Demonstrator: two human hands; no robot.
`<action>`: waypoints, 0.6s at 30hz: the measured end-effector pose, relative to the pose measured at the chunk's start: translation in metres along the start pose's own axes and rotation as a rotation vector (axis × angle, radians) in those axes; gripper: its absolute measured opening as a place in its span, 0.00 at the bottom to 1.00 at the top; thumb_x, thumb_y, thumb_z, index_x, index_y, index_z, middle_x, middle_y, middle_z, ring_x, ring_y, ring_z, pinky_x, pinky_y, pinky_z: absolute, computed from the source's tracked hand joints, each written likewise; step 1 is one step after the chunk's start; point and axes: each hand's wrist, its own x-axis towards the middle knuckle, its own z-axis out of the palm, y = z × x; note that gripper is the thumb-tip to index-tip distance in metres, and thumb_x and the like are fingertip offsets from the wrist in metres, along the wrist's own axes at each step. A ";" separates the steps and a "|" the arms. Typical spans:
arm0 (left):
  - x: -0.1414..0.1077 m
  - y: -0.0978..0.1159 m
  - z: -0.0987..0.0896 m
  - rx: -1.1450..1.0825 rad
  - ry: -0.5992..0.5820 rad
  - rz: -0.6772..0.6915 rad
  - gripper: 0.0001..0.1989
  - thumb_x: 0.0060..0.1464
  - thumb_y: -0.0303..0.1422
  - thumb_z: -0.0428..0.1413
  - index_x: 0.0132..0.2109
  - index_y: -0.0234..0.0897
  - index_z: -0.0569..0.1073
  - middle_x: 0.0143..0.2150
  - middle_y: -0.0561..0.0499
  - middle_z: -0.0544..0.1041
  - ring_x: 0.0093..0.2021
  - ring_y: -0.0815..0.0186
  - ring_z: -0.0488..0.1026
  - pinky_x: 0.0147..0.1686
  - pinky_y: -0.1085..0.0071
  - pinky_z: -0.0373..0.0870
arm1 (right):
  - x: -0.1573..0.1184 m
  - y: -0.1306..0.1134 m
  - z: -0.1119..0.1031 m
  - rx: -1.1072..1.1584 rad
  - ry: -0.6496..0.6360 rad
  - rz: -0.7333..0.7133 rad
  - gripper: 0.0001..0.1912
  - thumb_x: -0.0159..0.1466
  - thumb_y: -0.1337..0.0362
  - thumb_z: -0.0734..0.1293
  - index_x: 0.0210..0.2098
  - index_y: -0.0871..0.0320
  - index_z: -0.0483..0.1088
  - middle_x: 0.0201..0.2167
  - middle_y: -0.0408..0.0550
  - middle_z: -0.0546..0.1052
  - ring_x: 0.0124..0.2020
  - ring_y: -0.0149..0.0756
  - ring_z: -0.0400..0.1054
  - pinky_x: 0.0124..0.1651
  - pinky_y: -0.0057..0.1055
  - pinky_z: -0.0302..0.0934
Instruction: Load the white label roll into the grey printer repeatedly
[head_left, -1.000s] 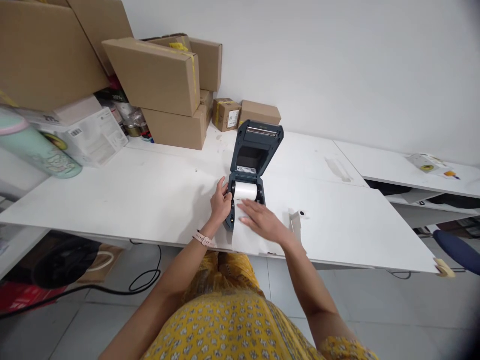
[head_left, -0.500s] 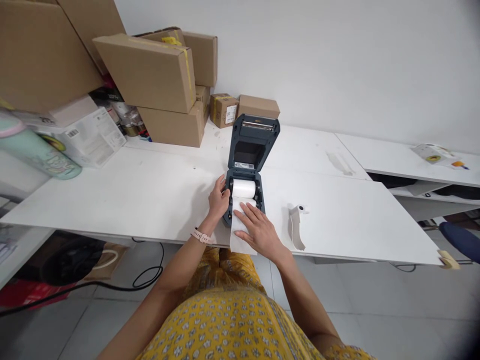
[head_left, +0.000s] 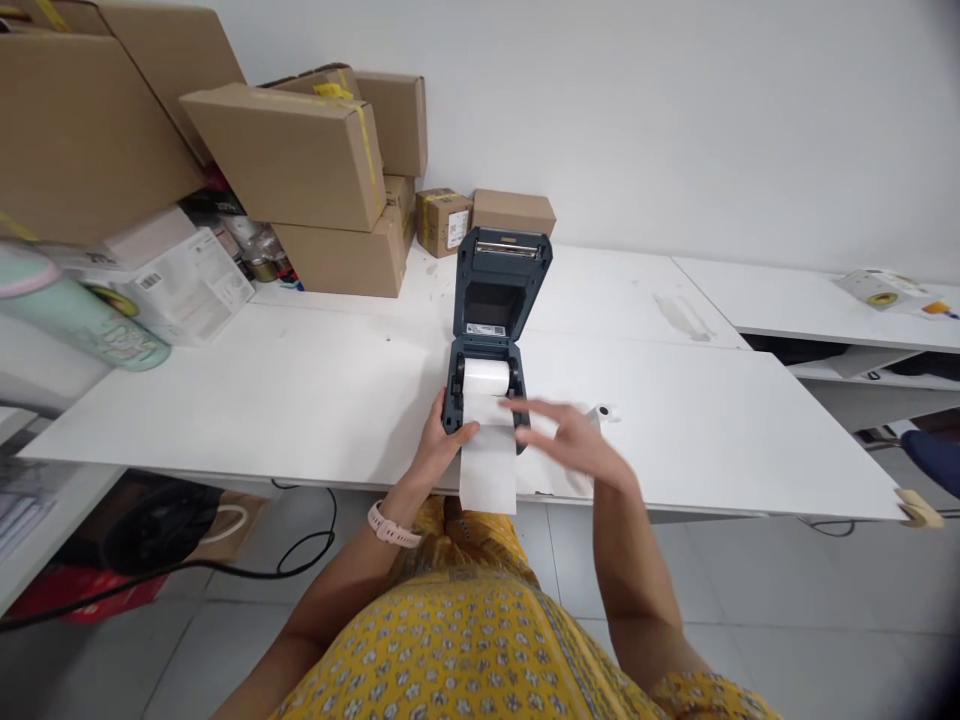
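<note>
While the printer (head_left: 487,348) stood open near the front edge of the white desk (head_left: 337,390), its long axis ran from the person towards the wall (head_left: 637,130), lid (head_left: 495,265) tipped up at the far end. Paper roll (head_left: 486,378) lay crosswise inside; its strip (head_left: 489,470) pointed at the person, past the desk edge. Left hand (head_left: 439,442) clasped the printer's front left side, thumb over the strip's edge. Right hand (head_left: 574,438), blurred, fingers spread, held nothing at the right side; contact unclear.

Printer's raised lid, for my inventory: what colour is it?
The lid is dark blue-grey; head view.
</note>
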 end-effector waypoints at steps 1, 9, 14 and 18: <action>0.000 0.001 -0.002 -0.002 -0.017 0.006 0.48 0.46 0.43 0.69 0.70 0.41 0.57 0.69 0.39 0.67 0.68 0.48 0.66 0.66 0.52 0.64 | 0.015 0.001 -0.017 0.007 0.178 -0.004 0.23 0.68 0.46 0.65 0.59 0.45 0.73 0.59 0.46 0.78 0.61 0.45 0.72 0.65 0.49 0.66; -0.001 0.003 -0.012 0.053 -0.105 -0.010 0.53 0.45 0.44 0.70 0.72 0.43 0.54 0.71 0.41 0.64 0.69 0.47 0.63 0.67 0.52 0.63 | 0.194 0.040 -0.101 0.177 0.519 0.031 0.45 0.66 0.30 0.46 0.67 0.52 0.62 0.69 0.51 0.65 0.72 0.46 0.54 0.73 0.53 0.48; -0.009 -0.001 -0.014 0.054 -0.079 -0.063 0.59 0.43 0.44 0.70 0.74 0.39 0.48 0.73 0.39 0.60 0.70 0.46 0.62 0.68 0.53 0.62 | 0.170 0.027 -0.079 0.251 0.512 -0.024 0.39 0.68 0.32 0.49 0.53 0.53 0.75 0.54 0.47 0.78 0.62 0.46 0.67 0.70 0.51 0.55; -0.012 -0.001 -0.014 0.073 -0.093 -0.074 0.57 0.45 0.45 0.69 0.74 0.43 0.48 0.74 0.40 0.58 0.70 0.48 0.62 0.68 0.53 0.63 | 0.081 0.004 -0.024 0.180 0.589 -0.115 0.26 0.70 0.40 0.57 0.53 0.49 0.74 0.58 0.46 0.76 0.64 0.43 0.66 0.70 0.47 0.56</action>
